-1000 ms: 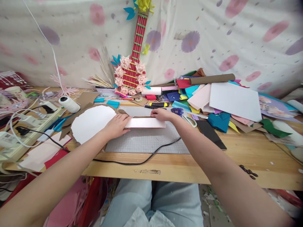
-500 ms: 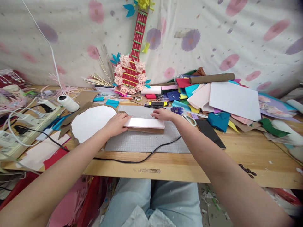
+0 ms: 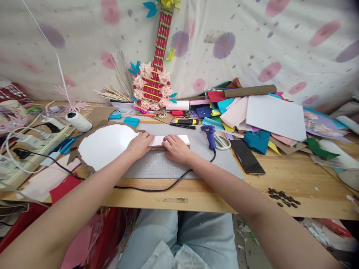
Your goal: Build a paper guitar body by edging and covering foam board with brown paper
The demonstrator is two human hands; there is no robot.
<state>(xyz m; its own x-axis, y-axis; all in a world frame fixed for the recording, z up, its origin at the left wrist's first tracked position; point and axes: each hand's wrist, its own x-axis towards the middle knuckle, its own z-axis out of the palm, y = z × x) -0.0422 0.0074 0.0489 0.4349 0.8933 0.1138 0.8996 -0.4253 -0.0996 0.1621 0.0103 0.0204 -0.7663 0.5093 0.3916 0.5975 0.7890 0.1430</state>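
Note:
A long white-topped cardboard strip (image 3: 183,139) with brown sides lies on the grey cutting mat (image 3: 218,164). At its left end my left hand (image 3: 141,145) grips it, fingers over the top edge. My right hand (image 3: 176,149) has its fingers curled over the strip near the middle, pressing on the white face; the thumb is partly hidden. Left of the mat, a white round board (image 3: 105,147) with a ragged brown rim lies flat near my left forearm. A blue glue gun (image 3: 209,135) rests on the mat to the right of the strip.
A black cord (image 3: 157,190) crosses the front of the mat. Scissors (image 3: 223,142), a phone (image 3: 248,157) and black beads (image 3: 283,196) lie to the right. A flower-trimmed red paper guitar (image 3: 157,74) leans behind. A thread cone (image 3: 78,121) and power strip (image 3: 33,155) are left.
My right hand has moved left and nearer from the strip's far right edge to its middle. The glue gun and beads are now uncovered. The view has shifted slightly.

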